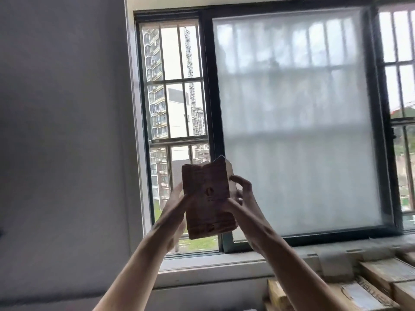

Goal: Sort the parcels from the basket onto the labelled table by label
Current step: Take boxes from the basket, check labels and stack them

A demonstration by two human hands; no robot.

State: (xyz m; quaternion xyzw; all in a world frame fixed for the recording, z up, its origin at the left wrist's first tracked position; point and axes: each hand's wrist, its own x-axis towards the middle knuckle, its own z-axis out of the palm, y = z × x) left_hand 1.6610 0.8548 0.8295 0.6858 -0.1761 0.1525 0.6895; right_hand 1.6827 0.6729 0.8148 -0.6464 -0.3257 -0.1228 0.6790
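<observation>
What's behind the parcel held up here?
Behind the parcel, gripped by the left hand and right hand, is the barred window, tower blocks beyond. The parcel's far face is hidden.

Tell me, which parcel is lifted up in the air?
The small brown parcel raised before the window, held between left hand and right hand; the other parcels lie flat, lower right.

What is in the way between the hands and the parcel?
Nothing: the left hand and right hand both hold the parcel, raised in front of the window. The labelled table is out of view, so that path can't be judged.
</observation>
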